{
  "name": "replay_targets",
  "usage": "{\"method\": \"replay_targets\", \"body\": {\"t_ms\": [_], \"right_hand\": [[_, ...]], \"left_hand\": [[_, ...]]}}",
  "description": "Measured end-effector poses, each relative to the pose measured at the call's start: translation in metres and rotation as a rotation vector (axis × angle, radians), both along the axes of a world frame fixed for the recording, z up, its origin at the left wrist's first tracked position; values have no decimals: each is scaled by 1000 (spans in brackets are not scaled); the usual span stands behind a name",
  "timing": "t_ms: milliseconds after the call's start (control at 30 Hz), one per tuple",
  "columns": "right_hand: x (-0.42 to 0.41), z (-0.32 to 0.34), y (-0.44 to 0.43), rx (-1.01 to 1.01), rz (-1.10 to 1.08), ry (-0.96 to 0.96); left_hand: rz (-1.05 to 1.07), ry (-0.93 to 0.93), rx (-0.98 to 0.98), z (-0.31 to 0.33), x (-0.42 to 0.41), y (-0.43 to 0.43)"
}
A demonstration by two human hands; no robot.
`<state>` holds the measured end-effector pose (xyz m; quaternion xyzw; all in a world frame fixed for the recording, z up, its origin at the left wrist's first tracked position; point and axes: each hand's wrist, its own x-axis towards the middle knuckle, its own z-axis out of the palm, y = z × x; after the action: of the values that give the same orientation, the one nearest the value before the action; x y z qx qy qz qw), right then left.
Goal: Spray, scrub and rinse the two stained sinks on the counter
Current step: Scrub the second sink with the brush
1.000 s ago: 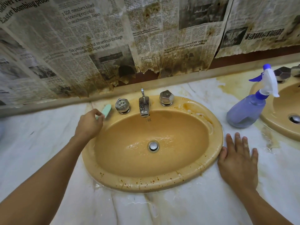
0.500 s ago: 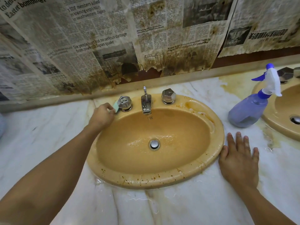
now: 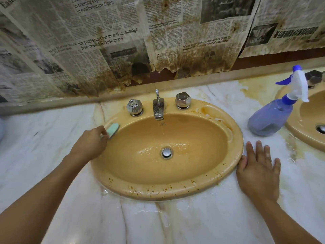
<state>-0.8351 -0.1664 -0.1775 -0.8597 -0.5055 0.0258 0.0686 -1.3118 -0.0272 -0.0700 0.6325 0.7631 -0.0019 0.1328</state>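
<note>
- My left hand (image 3: 89, 147) pinches the mint-green scrub pad (image 3: 112, 132) between curled fingertips and thumb. The pad rests on the rim of the near sink (image 3: 158, 192) at about ten o'clock, its long axis pointing toward one o'clock, roughly along the rim's curve.
- Brown specks dot the rim from five to seven o'clock, below and right of my left fingers. I judge the left hand, which holds the pad, should sweep there counter-clockwise.
- At twelve o'clock the faucet (image 3: 158, 108) drops a thin stream that ripples around the drain (image 3: 166, 153).
- A crusty patch sits on the rim near two o'clock — nearer my right side.
- My right hand (image 3: 258, 173) lies flat on the counter (image 3: 52, 155) at four o'clock, fingers straight and slightly spread, holding nothing, thumb just beside the rim.
- The spray bottle (image 3: 270, 118) stands between the sinks; the second sink (image 3: 299, 136) is cut off at the right edge.
- The marble is wet and yellow-stained, and torn, stained newspaper (image 3: 105, 41) covers the wall.
</note>
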Motion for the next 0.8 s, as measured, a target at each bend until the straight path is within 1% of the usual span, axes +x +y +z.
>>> {"method": "replay_targets", "body": {"t_ms": [67,167,300,367,433,500,600,667,733,800], "right_hand": [[0,0,0,-5,6,5],[-1,1,1,-8,0,10],[-1,3,0,-2,3,22],[-2,2,-1,-2,6,21],[-1,2,-1,3,6,19],[-1,3,-1,1,4,24],[-3,2,-1,-4,5,25],[-2,3,-1,-5,6,31],[0,2,-1,-10,8,26],[1,1,-1,-14,7,19]], "left_hand": [[-2,103,-40,9,-24,-28],[-56,177,-51,14,-43,-23],[-149,102,7,8,-28,26],[-174,62,-30,6,-28,37],[-186,10,-65,6,-44,18],[-183,-41,-83,7,-71,-22],[-202,-52,-144,16,-98,-60],[-231,5,-131,17,-97,-45],[-230,28,-65,14,-83,-13],[-195,-27,-29,10,-70,14]]}}
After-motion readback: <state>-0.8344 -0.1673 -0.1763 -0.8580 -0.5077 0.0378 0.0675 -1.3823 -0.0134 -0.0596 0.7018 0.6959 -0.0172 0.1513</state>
